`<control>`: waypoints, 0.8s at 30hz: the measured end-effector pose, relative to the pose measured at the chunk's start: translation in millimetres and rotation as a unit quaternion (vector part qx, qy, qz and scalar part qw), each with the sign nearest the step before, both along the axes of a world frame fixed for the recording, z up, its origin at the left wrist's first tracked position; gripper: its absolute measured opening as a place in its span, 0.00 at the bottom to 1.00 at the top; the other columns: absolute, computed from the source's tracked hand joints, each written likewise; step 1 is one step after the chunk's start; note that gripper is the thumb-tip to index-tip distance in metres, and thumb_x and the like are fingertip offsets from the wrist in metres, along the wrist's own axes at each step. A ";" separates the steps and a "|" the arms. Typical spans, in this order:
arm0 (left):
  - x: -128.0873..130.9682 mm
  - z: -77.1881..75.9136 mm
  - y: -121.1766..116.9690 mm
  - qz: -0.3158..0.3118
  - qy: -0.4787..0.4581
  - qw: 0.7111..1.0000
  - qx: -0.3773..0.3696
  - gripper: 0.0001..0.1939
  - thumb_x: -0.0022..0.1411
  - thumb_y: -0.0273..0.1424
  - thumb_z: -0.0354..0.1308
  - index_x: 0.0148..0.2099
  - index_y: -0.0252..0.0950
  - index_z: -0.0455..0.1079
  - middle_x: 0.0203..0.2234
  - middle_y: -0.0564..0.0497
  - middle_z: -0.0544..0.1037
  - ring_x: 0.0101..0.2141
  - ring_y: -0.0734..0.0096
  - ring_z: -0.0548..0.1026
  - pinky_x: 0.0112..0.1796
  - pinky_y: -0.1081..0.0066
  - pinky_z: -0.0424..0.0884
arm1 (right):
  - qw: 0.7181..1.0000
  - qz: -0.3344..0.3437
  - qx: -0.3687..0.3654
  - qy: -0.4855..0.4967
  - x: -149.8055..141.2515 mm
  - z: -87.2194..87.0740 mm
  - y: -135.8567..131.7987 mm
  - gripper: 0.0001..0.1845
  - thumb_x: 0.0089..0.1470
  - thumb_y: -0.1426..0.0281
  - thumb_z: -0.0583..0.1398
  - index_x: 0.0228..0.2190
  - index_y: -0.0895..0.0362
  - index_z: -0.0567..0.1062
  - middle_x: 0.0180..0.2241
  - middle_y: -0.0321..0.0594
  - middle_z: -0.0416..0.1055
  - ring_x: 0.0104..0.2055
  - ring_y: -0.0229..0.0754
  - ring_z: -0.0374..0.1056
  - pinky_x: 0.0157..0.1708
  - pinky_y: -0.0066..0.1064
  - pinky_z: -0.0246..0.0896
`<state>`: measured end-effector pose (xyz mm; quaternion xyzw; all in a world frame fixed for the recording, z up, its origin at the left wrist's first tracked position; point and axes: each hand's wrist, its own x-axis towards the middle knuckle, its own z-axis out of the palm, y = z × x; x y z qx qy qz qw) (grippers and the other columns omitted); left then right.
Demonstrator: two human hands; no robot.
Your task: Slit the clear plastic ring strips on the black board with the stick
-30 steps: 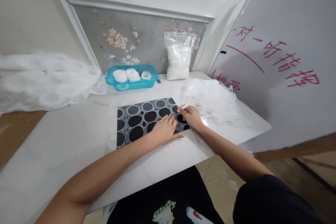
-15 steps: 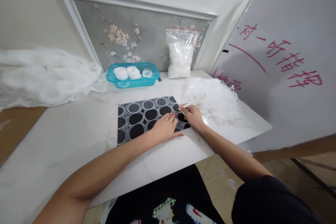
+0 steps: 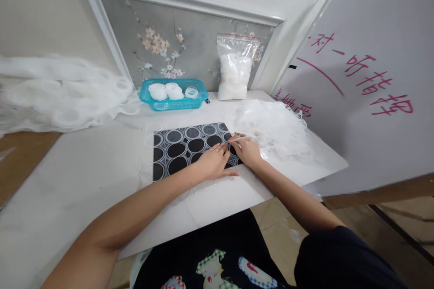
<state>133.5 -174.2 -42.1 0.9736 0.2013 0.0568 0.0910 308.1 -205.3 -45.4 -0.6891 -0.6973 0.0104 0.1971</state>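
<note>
A black rectangular board [image 3: 176, 149] with rows of pale ring shapes lies on the white table. Clear sheet edges with round outlines stick out past its left side. My left hand [image 3: 214, 162] rests flat on the board's right half, fingers stretched out and thumb apart on the table. Just right of those fingertips, my right hand [image 3: 249, 152] pinches a thin whitish stick-like tool [image 3: 243, 138], its tip at the board near the right edge. What the tip touches is too small to tell.
Right of the board lies a heap of clear plastic ring sheets [image 3: 276, 131]; a bigger white pile [image 3: 61, 95] sits left. Behind stand a blue basket [image 3: 172, 104] with stacked rings and a filled zip bag [image 3: 235, 70]. A whiteboard [image 3: 373, 144] leans at right.
My right hand has shifted slightly left, nearer my left fingertips, and the tool's angle has changed. The left hand stays pressed on the board. The view has moved slightly.
</note>
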 end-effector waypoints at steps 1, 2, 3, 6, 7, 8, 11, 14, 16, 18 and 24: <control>0.0 0.6 0.0 0.001 -0.001 1.000 -0.008 0.50 0.58 0.60 0.49 0.63 0.19 0.57 0.62 0.23 0.57 0.63 0.41 0.57 0.61 0.52 0.52 | 1.000 0.011 -0.008 -0.016 -1.5 0.0 -1.4 0.17 0.65 0.67 0.49 0.41 0.53 0.78 0.47 0.42 0.76 0.56 0.46 0.66 0.43 0.31 0.66; 0.0 1.3 0.0 0.001 -0.001 1.000 -0.015 0.51 0.57 0.61 0.50 0.63 0.18 0.56 0.62 0.22 0.56 0.63 0.40 0.57 0.61 0.51 0.51 | 0.999 0.021 -0.013 -0.030 -3.5 -0.3 -3.1 0.17 0.65 0.69 0.49 0.41 0.52 0.78 0.48 0.41 0.76 0.57 0.45 0.65 0.42 0.30 0.66; 0.1 2.1 -0.2 0.002 0.001 1.000 -0.021 0.52 0.55 0.61 0.51 0.63 0.18 0.56 0.62 0.22 0.56 0.63 0.39 0.57 0.61 0.51 0.51 | 0.999 0.028 -0.014 -0.040 -5.9 -0.8 -5.0 0.16 0.65 0.70 0.49 0.42 0.52 0.77 0.48 0.41 0.75 0.57 0.44 0.65 0.41 0.29 0.66; -0.1 5.2 -0.7 0.000 0.010 0.999 -0.033 0.53 0.53 0.61 0.54 0.62 0.16 0.57 0.62 0.21 0.55 0.63 0.37 0.56 0.62 0.52 0.49 | 0.998 0.039 -0.020 -0.052 -12.6 -1.6 -9.0 0.16 0.61 0.75 0.51 0.42 0.53 0.77 0.48 0.43 0.75 0.57 0.44 0.65 0.37 0.28 0.65; -0.3 6.3 -0.8 -0.002 0.013 0.999 -0.036 0.54 0.53 0.61 0.55 0.62 0.15 0.57 0.63 0.20 0.54 0.63 0.36 0.56 0.62 0.53 0.49 | 0.998 0.045 -0.025 -0.042 -13.0 -0.3 -7.8 0.15 0.60 0.76 0.53 0.42 0.53 0.77 0.46 0.44 0.76 0.57 0.44 0.64 0.37 0.28 0.64; -0.5 7.4 -0.9 -0.003 0.017 0.999 -0.041 0.55 0.52 0.61 0.56 0.62 0.14 0.57 0.63 0.20 0.53 0.63 0.36 0.55 0.62 0.53 0.49 | 0.999 0.039 -0.025 -0.011 -11.5 2.5 -4.2 0.14 0.57 0.76 0.55 0.40 0.53 0.77 0.44 0.44 0.77 0.57 0.45 0.64 0.37 0.28 0.63; -1.9 10.5 -0.9 0.002 0.025 0.997 -0.069 0.57 0.50 0.62 0.57 0.64 0.16 0.55 0.64 0.21 0.52 0.64 0.35 0.52 0.62 0.51 0.49 | 0.987 -0.071 0.022 0.143 6.7 24.1 23.3 0.10 0.51 0.76 0.59 0.35 0.53 0.78 0.40 0.45 0.78 0.51 0.48 0.68 0.40 0.31 0.62; -5.3 13.6 1.6 0.010 0.015 0.992 -0.121 0.54 0.49 0.61 0.58 0.64 0.23 0.58 0.65 0.26 0.53 0.65 0.37 0.51 0.61 0.52 0.50 | 0.956 -0.181 0.095 0.210 34.8 61.8 65.7 0.13 0.58 0.73 0.52 0.39 0.60 0.76 0.41 0.54 0.76 0.50 0.51 0.69 0.44 0.36 0.61; -8.5 16.7 7.3 0.032 -0.032 0.979 -0.199 0.48 0.46 0.60 0.61 0.58 0.27 0.66 0.63 0.30 0.60 0.63 0.37 0.55 0.60 0.51 0.54 | 0.936 -0.211 0.137 0.247 43.5 87.8 87.7 0.16 0.60 0.71 0.48 0.42 0.64 0.73 0.43 0.58 0.75 0.50 0.51 0.70 0.43 0.36 0.62; -11.4 22.1 18.2 0.085 -0.130 0.938 -0.311 0.38 0.44 0.60 0.62 0.45 0.32 0.74 0.52 0.34 0.74 0.57 0.37 0.66 0.55 0.51 0.61 | 0.923 -0.202 0.162 0.284 35.3 109.7 95.9 0.17 0.61 0.68 0.49 0.43 0.65 0.71 0.40 0.56 0.76 0.46 0.48 0.72 0.35 0.31 0.63; -27.9 80.3 51.2 0.222 -0.482 0.710 -0.462 0.40 0.58 0.64 0.34 0.36 0.36 0.72 0.43 0.40 0.79 0.46 0.53 0.77 0.51 0.57 0.67 | 0.757 0.112 0.046 0.642 -49.2 157.4 44.6 0.21 0.43 0.53 0.66 0.32 0.55 0.72 0.25 0.38 0.75 0.36 0.42 0.75 0.13 0.19 0.37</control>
